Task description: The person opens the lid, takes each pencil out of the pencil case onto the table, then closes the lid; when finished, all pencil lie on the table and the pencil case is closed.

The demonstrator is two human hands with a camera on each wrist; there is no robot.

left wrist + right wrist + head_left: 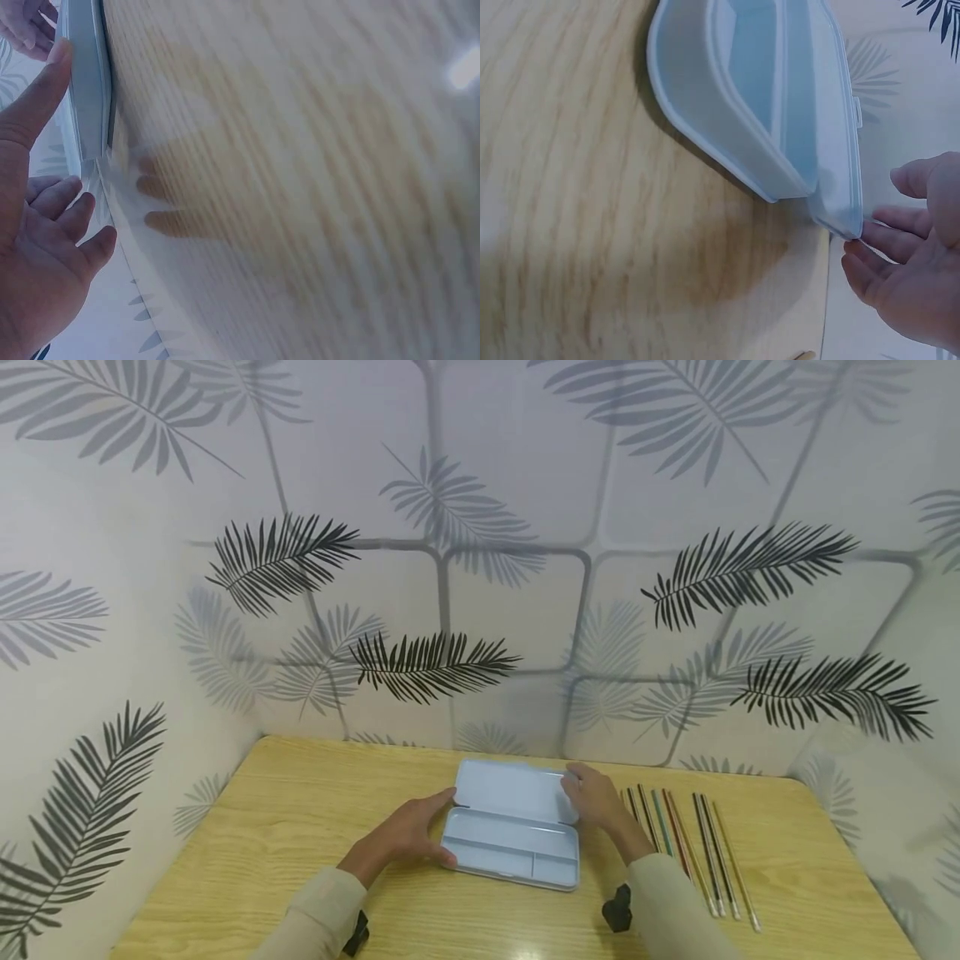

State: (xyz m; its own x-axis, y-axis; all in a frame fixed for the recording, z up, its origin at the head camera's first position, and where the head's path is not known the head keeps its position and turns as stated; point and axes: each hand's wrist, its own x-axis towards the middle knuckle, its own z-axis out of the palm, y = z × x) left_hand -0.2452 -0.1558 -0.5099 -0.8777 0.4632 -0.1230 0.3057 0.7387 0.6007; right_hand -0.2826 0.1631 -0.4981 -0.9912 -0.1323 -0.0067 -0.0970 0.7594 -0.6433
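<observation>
A pale blue pencil case (495, 862) lies opened on the table, its lid (512, 791) tipped back toward the wall. Dividers split its tray into compartments, and nothing shows inside. My left hand (408, 828) is spread at the left end; in the left wrist view its thumb (39, 101) touches the case wall. At the right edge of the lid is my right hand (596, 797). Its fingers (889, 244) touch the lid's corner in the right wrist view, with the thumb apart from it. Neither hand curls around the case.
Several pencils (711, 852) lie in a row to the right of the case, partly behind the right forearm. The wooden table (300, 810) ends at a wall (510, 610) covered in a leaf pattern.
</observation>
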